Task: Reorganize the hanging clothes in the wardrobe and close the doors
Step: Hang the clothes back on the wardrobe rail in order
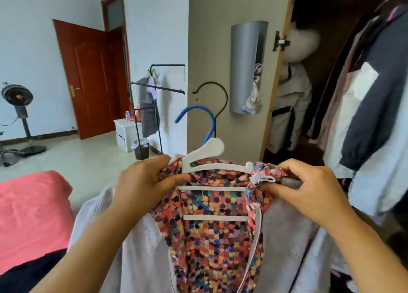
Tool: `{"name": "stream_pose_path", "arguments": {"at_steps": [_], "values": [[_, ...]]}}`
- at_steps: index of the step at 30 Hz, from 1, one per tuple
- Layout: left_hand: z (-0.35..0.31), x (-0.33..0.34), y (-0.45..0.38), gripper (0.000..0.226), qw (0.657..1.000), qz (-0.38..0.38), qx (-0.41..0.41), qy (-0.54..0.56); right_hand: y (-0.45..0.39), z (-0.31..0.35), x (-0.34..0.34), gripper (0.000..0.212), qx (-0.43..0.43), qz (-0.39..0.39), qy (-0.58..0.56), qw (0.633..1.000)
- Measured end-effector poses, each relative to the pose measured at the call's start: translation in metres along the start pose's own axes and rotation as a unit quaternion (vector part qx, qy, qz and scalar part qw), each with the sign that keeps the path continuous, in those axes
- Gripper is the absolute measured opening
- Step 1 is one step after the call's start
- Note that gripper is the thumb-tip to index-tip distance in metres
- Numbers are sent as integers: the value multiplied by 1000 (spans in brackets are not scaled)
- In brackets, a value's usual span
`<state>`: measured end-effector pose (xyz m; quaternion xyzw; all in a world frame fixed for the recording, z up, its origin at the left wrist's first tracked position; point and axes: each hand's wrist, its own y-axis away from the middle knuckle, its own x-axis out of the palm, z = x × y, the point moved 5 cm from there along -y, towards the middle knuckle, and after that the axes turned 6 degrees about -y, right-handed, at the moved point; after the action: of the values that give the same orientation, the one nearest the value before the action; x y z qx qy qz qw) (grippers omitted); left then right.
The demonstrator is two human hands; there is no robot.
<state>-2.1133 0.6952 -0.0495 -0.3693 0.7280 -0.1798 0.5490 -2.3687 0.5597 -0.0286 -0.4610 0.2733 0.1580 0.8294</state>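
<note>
A multicoloured checked garment [212,233] hangs on a white plastic hanger [207,153] in front of me, over a pale knitted garment [136,244]. My left hand [143,182] grips the left shoulder of the checked garment at the hanger's end. My right hand [309,186] pinches the right shoulder fabric together with a grey garment [289,237]. A blue hanger hook [198,118] and a dark metal hook [216,98] stick up behind the white hanger. The wardrobe [344,72] stands open at the right, with several clothes [364,107] hanging inside.
The wardrobe door [220,39] stands open, carrying a grey tube holder [247,67]. A pink bed [31,215] lies at the lower left. A black clothes rack [150,98], a white bedside cabinet [125,134], a small bin [141,149], a fan [17,98] and a red room door [88,78] stand further back.
</note>
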Motion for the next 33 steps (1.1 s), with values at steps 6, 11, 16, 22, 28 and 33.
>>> {"name": "stream_pose_path", "arguments": {"at_steps": [6,11,16,22,28,33], "values": [[-64,63,-35,72,997,10,62,45,23,-47,-72,50,85,1,23,996],[-121,109,-65,75,993,6,96,65,40,-80,-126,54,136,15,27,990],[-180,152,-99,68,982,41,138,125,51,-116,-176,47,154,-4,37,987],[-240,195,-146,59,942,146,138,270,46,-165,-220,47,171,-99,8,980],[-281,238,-195,27,918,206,122,315,30,-198,-242,44,178,-121,-50,975],[-306,270,-223,20,913,239,140,299,27,-228,-255,42,181,-150,-23,972]]}}
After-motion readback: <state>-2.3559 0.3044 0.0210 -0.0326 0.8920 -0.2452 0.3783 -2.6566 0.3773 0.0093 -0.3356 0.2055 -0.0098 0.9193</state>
